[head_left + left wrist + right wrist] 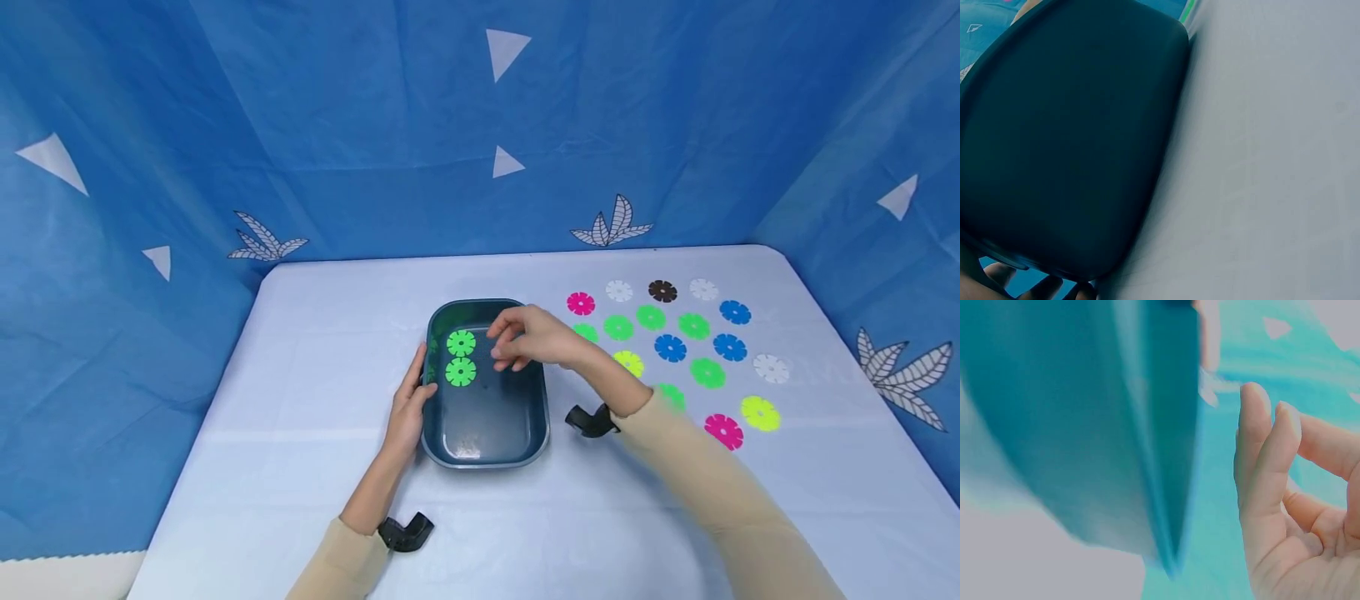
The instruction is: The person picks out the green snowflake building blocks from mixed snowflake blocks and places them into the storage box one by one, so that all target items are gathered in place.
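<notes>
A dark teal plastic basin [487, 429] lies on the table with two green notched discs [461, 372] inside, one above the other at its left. My left hand [407, 412] grips the basin's left wall, thumb at the rim and fingers along the outside. In the left wrist view the basin's side [1079, 137] fills much of the picture, with fingertips [1044, 289] at its lower edge. Over the basin's right part hovers my right hand [536, 335], fingers loosely bent. The right wrist view shows this hand [1300, 500] beside the basin wall [1079, 425], nothing held in it.
Right of the basin, several notched discs lie spread on the white-covered table [322, 350]: green [708, 373], blue [671, 347], pink [723, 431], yellow [761, 413], white [771, 368] and one dark brown [663, 291]. A blue curtain [420, 150] hangs behind the table.
</notes>
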Motion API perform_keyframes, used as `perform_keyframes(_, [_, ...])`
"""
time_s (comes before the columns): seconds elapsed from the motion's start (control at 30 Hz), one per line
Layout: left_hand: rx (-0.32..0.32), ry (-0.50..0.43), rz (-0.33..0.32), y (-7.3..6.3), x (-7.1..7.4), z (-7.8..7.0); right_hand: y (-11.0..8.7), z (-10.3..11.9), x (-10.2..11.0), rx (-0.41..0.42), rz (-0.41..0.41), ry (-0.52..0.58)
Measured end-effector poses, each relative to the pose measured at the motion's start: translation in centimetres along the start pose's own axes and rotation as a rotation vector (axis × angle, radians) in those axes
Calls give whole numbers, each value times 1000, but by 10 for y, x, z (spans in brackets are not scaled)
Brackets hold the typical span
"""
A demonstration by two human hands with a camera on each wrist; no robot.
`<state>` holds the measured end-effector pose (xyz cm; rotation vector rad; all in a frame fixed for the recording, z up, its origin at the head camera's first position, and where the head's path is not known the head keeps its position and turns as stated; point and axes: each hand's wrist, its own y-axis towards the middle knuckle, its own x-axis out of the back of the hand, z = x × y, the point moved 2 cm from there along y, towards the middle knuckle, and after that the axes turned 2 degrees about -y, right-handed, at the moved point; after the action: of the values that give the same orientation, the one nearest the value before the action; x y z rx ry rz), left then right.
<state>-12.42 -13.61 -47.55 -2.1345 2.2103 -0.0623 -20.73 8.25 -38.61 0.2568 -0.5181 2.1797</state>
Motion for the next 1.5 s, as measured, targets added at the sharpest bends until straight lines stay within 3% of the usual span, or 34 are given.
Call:
perform_keyframes(0.13, [11,4,-10,0,1,1,-22,-3,36,-16,-113,-31])
perform_keyframes(0.3, [16,3,-9,-1,2,2,-37,-26,75,-93,-267,-96])
perform_keyframes(0.5, [11,-3,-10,-2,2,2,-44,-55,99,-205,-345,-138])
perform_keyframes(0.9, [20,7,-11,-3,2,3,-35,-97,95,-287,-313,-119])
perform_keyframes(1.17, [1,10,-9,1,1,1,-30,-108,89,-306,-339,-228])
perform_keyframes(1.5, [0,3,-8,-1,0,0,-25,-110,80,-308,-408,-454])
